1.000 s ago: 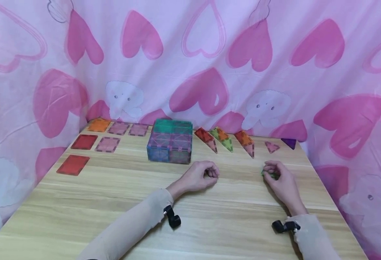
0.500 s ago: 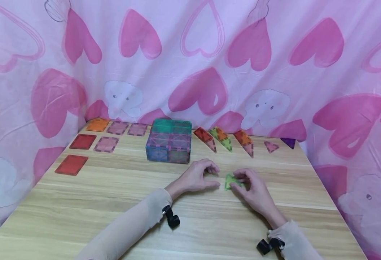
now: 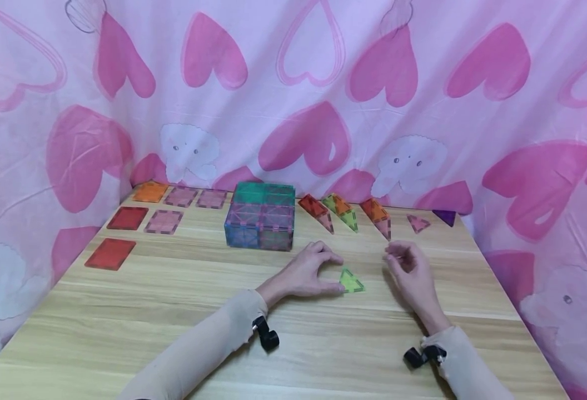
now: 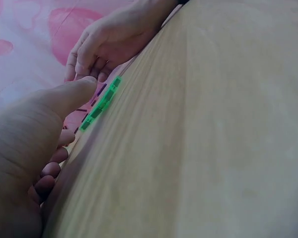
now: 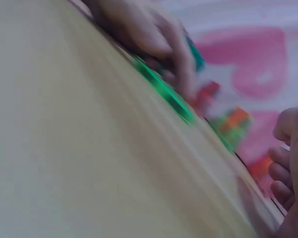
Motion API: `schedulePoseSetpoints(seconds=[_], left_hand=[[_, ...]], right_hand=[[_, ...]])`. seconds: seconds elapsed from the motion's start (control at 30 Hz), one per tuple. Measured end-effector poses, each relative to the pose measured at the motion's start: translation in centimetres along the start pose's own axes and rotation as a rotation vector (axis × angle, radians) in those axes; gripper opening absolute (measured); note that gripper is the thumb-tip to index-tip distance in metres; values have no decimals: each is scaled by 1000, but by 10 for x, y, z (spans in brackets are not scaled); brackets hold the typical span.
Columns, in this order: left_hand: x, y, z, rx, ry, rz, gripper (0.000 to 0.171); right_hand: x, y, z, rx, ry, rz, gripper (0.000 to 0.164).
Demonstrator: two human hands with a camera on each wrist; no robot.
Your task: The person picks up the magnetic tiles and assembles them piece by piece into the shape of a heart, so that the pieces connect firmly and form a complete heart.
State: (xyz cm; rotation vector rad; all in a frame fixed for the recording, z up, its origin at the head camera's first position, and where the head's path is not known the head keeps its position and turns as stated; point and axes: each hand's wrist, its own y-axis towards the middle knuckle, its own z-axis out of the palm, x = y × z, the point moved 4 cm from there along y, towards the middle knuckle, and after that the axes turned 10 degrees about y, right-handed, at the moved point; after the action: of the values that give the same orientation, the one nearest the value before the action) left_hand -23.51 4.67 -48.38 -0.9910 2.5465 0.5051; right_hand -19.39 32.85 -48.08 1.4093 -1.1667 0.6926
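A translucent green triangle magnetic tile (image 3: 352,280) lies flat on the wooden table. Just left of it is my left hand (image 3: 307,271), thumb at the tile's left corner and index finger held apart above. In the left wrist view the thumb tip (image 4: 87,85) is close to the edge of the green tile (image 4: 102,104); whether it touches cannot be told. My right hand (image 3: 414,278) is to the right of the tile with loosely bent fingers and nothing in them. The right wrist view is blurred, showing the green tile (image 5: 164,91) beside the left hand (image 5: 149,34).
A box of joined tiles (image 3: 260,216) stands at the back. Right of it lie joined pairs, including a red-pink pair (image 3: 316,211) and an orange-pink pair (image 3: 376,216), then a pink triangle (image 3: 417,223) and a purple one (image 3: 444,217). Square tiles, one red (image 3: 110,254), lie left.
My right hand carried the green triangle left to beside my left hand, let go, and moved back right. My left hand's fingers have spread from a loose curl.
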Motion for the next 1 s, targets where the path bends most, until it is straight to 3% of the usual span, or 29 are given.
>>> schedulePoseSetpoints(seconds=[0.2,0.4,0.57,0.73,0.87,1.0], left_hand=[[-4,2,3,13,92,6,70],[-6,1,4,38,112,23,70],[-3,1,1,22,6,38,67],[-1,3,-3,-32,-220,66,60],[0,1,-5,-71,-326,75,57],[-1,1,-6,-107,-340,79,51]], right_hand=[[-27,30,-43,-261,-29,32,36],[-39,54,-69,-381,-90,114,43],[-48,67,-81,-348,-145,228,57],[-52,73,-87,-227,-261,317,75],[-53,78,-87,-126,-370,304,82],[-53,84,-86,-78,-472,233,79]])
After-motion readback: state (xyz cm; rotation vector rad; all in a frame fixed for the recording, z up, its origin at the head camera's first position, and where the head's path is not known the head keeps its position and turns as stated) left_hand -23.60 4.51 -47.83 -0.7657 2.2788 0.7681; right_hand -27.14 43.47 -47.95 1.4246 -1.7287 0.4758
